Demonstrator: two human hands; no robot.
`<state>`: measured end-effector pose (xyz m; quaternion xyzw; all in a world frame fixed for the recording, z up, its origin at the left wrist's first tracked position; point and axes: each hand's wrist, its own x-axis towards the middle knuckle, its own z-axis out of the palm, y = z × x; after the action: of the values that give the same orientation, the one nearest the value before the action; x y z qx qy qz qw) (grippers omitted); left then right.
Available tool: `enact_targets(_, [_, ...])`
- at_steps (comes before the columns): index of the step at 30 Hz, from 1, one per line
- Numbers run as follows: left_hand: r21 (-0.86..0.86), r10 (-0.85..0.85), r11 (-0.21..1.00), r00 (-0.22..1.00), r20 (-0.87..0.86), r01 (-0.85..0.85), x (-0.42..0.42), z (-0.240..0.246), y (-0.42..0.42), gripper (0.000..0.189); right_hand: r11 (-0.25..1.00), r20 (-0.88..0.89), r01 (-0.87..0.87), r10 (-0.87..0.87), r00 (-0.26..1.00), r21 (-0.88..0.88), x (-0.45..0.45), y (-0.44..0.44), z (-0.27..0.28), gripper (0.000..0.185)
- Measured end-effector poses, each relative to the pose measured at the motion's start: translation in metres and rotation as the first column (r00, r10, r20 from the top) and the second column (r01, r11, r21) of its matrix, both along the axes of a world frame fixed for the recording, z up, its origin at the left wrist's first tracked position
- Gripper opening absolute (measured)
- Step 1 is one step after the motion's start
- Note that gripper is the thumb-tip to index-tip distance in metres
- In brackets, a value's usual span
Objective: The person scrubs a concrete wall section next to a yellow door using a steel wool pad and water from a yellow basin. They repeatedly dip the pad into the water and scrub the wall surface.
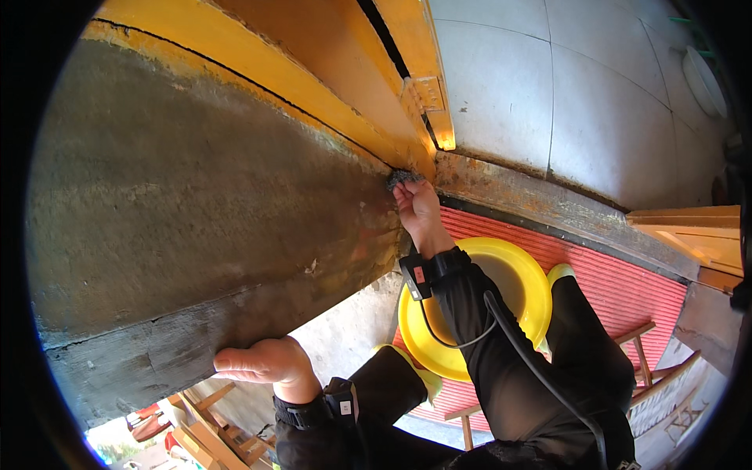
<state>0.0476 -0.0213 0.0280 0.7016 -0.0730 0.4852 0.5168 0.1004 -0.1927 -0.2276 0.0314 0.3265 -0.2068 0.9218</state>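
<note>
My right hand (418,208) pinches a steel wool scrubber (404,178) with its fingertips. The scrubber touches the lower end of a yellow-painted wooden door frame (346,126), where it meets a stained grey-brown masonry surface (205,200). At the outer edge of that surface is my left hand (267,363), with its thumb and fingers stretched out. It holds nothing that I can see, and some of its fingers are hidden. Below my right forearm, between my feet, stands a yellow plastic basin (420,343) of murky brownish water (499,270).
Red ribbed matting (593,264) lies under the basin. A worn threshold (529,188) separates it from a pale tiled floor (499,76). Wooden stool parts (643,352) stand at the right, and wooden pieces (205,435) lie at the lower left. A cable (546,376) runs along my right sleeve.
</note>
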Motion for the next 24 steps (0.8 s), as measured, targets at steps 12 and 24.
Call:
enact_targets(12, [-0.033,0.182,0.983,0.983,0.023,-0.181,0.006,-0.005,0.006,0.065,-0.677,-0.906,-0.635,0.413,0.091,-0.373,-0.134,-0.01,-0.035,0.02])
enact_targets(24, [0.043,0.409,0.912,0.895,-0.179,-0.408,-0.009,0.009,-0.023,0.074,-0.6,-0.804,-0.678,-0.094,0.588,-0.425,-0.273,0.031,-0.078,0.022])
